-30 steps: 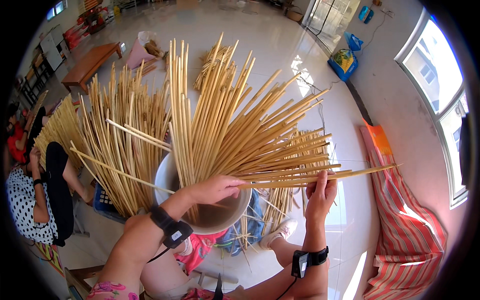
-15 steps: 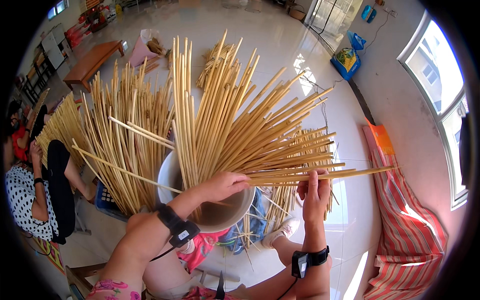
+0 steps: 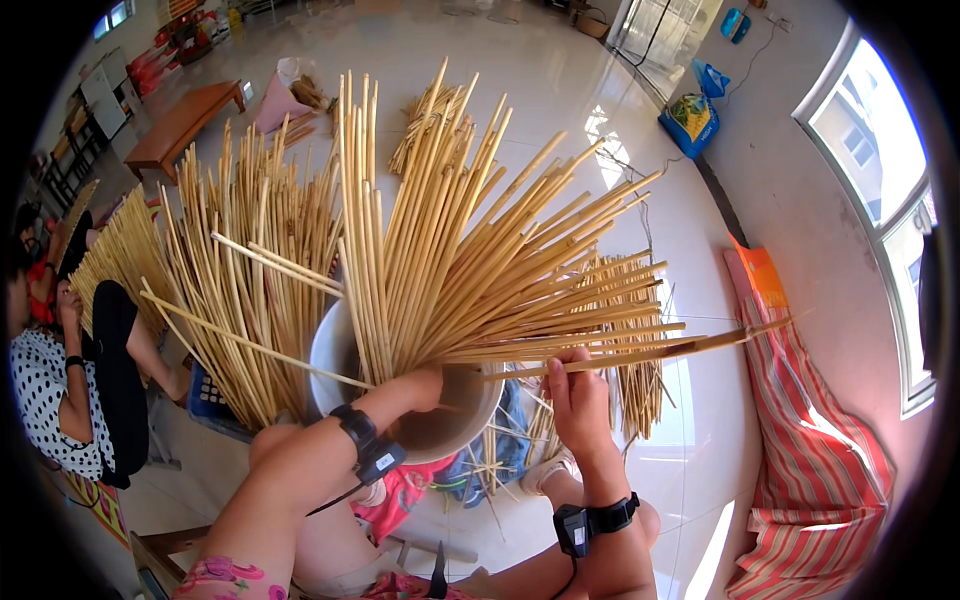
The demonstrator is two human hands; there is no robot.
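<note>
A white bucket [image 3: 322,355] stands between my knees, with many long, pale, peeled sticks [image 3: 450,230] fanning out of it to the back and right. My right hand [image 3: 578,400] pinches one long stick [image 3: 640,357] beyond the bucket's right rim. That stick lies nearly level: its near end is over the bucket and its thin tip points right. My left hand [image 3: 425,390] reaches over the bucket's mouth by the lower ends of the sticks. Its fingers are hidden, so whether it grips any stick does not show.
A dense bundle of sticks [image 3: 255,270] stands left in a blue crate [image 3: 215,400]. More sticks [image 3: 635,300] lie right, behind the bucket. A person [image 3: 60,400] in a dotted top sits far left. A wooden bench [image 3: 185,130] and striped red cloth [image 3: 810,470] are farther out.
My left hand has drawn back from the end of the held stick and dipped into the bucket's mouth. My right hand has slid left, with the stick now separate from the others.
</note>
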